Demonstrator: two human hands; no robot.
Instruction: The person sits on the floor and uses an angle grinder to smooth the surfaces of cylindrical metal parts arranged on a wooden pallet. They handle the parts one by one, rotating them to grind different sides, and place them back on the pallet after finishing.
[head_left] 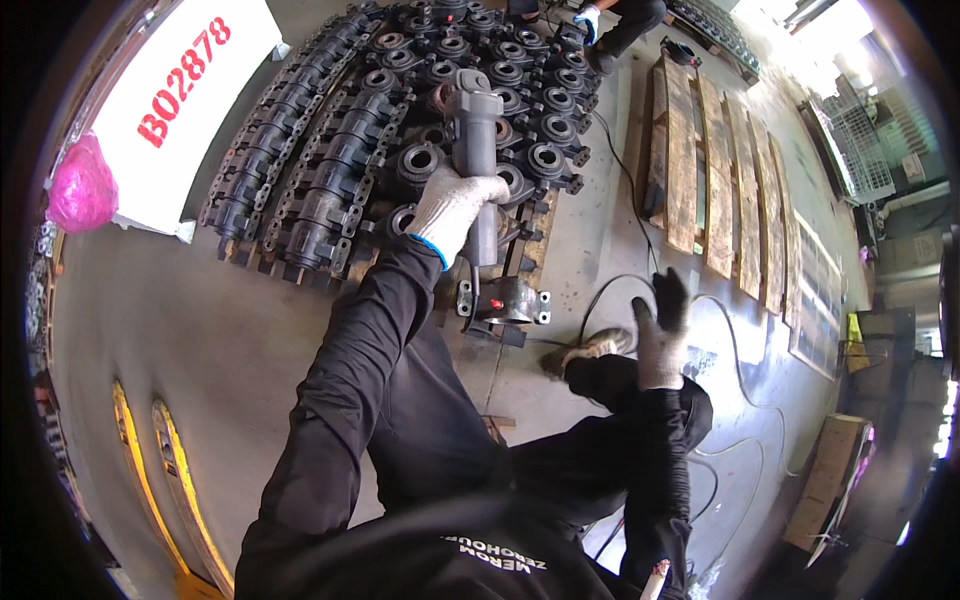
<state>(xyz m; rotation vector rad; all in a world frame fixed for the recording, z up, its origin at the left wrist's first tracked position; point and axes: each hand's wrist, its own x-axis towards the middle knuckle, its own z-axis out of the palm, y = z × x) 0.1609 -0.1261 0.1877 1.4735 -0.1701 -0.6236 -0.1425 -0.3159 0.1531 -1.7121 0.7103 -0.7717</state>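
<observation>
My left hand (455, 208), in a pale glove with a blue cuff, is wrapped round the grey body of an angle grinder (478, 125). The grinder is held upright in the picture, over rows of black metal castings (420, 160) with round bores. Below its cord end, a single casting (512, 300) with a red mark sits at the pallet's near edge. My right hand (662, 335), gloved with dark fingertips, is raised over the floor to the right. Its thumb and fingers are apart and nothing is in it.
Bare wooden pallets (700, 170) lie to the right. Black cables (740, 350) loop across the floor by my foot. A white box (190, 100) and pink plastic bundle (83, 185) stand left, above yellow forks (180, 480). At the far end, another person's gloved hand (588, 20) shows.
</observation>
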